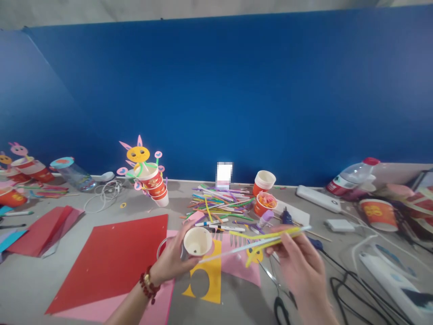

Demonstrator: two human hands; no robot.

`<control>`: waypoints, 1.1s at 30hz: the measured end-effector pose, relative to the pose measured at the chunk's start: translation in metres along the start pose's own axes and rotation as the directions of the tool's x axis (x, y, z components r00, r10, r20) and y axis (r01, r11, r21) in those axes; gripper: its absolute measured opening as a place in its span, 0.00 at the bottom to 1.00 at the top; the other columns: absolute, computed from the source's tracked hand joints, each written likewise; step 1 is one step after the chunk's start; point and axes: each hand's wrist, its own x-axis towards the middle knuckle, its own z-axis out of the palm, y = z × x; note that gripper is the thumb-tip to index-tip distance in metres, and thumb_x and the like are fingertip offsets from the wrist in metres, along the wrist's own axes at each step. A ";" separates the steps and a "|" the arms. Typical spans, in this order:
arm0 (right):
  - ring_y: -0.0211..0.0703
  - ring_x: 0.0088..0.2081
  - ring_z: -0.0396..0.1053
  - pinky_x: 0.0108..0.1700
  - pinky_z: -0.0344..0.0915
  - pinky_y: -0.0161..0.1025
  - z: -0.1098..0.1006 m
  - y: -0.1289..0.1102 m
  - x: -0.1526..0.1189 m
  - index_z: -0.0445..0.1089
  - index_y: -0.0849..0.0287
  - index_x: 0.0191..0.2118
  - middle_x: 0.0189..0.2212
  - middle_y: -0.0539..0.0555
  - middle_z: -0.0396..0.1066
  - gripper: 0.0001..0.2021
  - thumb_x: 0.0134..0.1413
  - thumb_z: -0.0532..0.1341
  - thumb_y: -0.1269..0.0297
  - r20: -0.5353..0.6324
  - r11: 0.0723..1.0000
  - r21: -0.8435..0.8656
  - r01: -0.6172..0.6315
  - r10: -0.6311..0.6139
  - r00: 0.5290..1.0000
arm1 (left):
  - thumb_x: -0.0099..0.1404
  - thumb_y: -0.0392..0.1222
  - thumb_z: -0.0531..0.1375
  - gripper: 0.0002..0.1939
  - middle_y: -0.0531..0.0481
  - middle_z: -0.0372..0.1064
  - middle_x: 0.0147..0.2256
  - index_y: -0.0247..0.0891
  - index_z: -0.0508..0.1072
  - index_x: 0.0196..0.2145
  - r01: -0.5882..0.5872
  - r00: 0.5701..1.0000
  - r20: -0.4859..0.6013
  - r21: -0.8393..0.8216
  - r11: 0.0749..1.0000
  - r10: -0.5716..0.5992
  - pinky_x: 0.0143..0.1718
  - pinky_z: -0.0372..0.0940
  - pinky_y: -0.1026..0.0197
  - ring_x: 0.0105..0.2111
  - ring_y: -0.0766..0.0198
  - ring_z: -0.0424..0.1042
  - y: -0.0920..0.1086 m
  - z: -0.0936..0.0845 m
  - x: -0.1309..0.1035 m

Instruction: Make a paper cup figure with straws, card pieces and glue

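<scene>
My left hand (172, 255) is wrapped round a paper cup (198, 240), its open mouth facing me and a small dark spot on its bottom. My right hand (299, 262) pinches a few fuzzy pipe cleaners (262, 238), yellow and whitish. One long pale strand stretches left from them to near the cup's lower rim; whether it touches the left fingers I cannot tell. Below the hands lie yellow paper (214, 289) with round cut-outs and pink paper (243, 268). A yellow paper face (255, 255) shows partly behind the pipe cleaners. Scissors (281, 309) rest by my right hand.
Red sheets (125, 253) cover the table's left middle. Loose pipe cleaners (223, 201) pile up at the back, near stacked cups (264, 180) and a scrap-filled cup (265, 203). A decorated cup figure (150, 178) stands back left. Black cables (348, 282) and a bottle (352, 177) are at right.
</scene>
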 end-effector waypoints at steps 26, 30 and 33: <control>0.49 0.37 0.77 0.33 0.74 0.38 0.015 -0.032 0.005 0.73 0.55 0.45 0.36 0.57 0.78 0.07 0.64 0.59 0.68 0.585 0.849 -0.383 0.364 -0.082 0.807 | 0.58 0.54 0.65 0.45 0.31 0.55 0.65 0.38 0.54 0.67 -0.115 0.880 0.345 -0.512 0.851 0.326 0.62 0.56 0.41 0.65 0.41 0.56 0.006 0.007 0.006; 0.49 0.40 0.77 0.40 0.74 0.39 0.015 -0.037 0.006 0.74 0.54 0.44 0.37 0.56 0.79 0.08 0.62 0.60 0.70 0.599 0.803 -0.410 0.432 -0.119 0.792 | 0.58 0.51 0.65 0.43 0.31 0.55 0.65 0.38 0.54 0.67 -0.111 0.884 0.344 -0.503 0.857 0.317 0.61 0.58 0.41 0.64 0.40 0.57 0.008 0.006 0.005; 0.49 0.41 0.77 0.43 0.73 0.40 0.015 -0.043 0.008 0.74 0.53 0.44 0.38 0.55 0.79 0.08 0.62 0.60 0.72 0.624 0.766 -0.427 0.479 -0.133 0.770 | 0.58 0.50 0.65 0.43 0.31 0.55 0.65 0.38 0.54 0.67 -0.122 0.886 0.328 -0.516 0.848 0.327 0.61 0.58 0.41 0.64 0.40 0.57 0.007 0.007 0.004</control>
